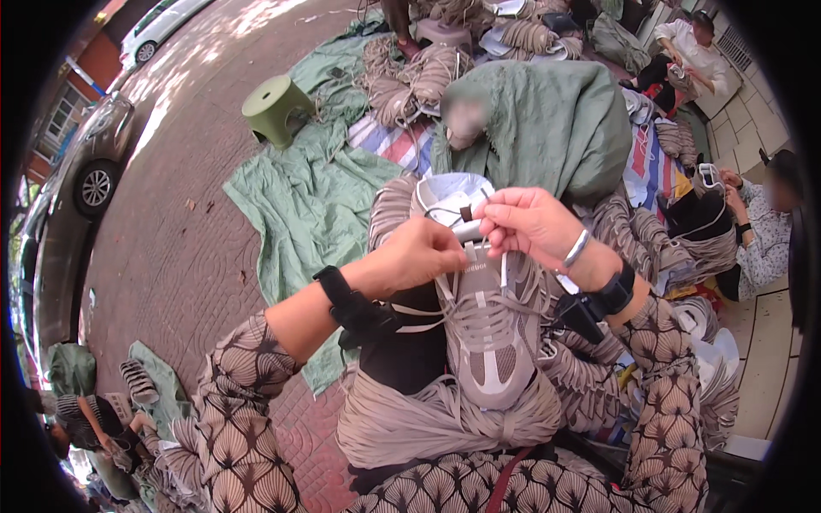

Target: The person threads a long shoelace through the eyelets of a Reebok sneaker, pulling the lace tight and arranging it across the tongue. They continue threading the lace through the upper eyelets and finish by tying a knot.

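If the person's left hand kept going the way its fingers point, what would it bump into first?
Probably the right hand: the left hand points right, across the top of the grey lace-up shoe upper, with the right fingers close ahead. Depth is hard to judge.

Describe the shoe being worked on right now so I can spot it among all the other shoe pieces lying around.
Start at the big green tarp on the brick paving, then come down to the lap in the picture's centre. The beige shoe upper stands there on a bundle of laces, the only one with both hands, left and right, at its tongue.
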{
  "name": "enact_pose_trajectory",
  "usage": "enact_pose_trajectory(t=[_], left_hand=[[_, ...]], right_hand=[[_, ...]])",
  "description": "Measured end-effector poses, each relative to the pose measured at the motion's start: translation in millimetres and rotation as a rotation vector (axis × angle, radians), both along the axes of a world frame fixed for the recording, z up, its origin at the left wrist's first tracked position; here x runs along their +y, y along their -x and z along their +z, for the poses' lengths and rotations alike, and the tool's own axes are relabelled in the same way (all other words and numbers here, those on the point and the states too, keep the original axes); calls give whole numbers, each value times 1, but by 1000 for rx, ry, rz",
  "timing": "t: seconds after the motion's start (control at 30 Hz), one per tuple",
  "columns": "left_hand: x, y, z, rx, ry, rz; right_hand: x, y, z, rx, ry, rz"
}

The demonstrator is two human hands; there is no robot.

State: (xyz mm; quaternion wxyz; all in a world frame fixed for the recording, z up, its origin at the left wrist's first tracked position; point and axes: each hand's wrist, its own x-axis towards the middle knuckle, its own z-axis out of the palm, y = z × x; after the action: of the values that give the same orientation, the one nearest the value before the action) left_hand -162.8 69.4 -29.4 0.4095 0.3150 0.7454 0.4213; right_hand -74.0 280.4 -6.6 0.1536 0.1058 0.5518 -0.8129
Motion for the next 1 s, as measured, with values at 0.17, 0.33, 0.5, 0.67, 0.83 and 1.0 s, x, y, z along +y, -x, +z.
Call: enact_pose_trajectory(t=[0.17,0.33,0.5,0.67,0.83,1.0], left_hand=[[7,31,4,-201,-430,333],[6,37,2,-219,-551,272],[10,39,5,-226,-527,240],[-3,56,9,-539,-535,278],[59,65,40,-412,-555,31],[61,153,38,-270,-676,344]], right_hand=[[-13,26,1,-60,56,-91],[-24,29,0,-98,86,-83],[-17,35,-12,-54,218,48],[-8,79,4,188,-29,45],[68,180,43,477,-274,-177],[49,135,30,249,-255,61]])
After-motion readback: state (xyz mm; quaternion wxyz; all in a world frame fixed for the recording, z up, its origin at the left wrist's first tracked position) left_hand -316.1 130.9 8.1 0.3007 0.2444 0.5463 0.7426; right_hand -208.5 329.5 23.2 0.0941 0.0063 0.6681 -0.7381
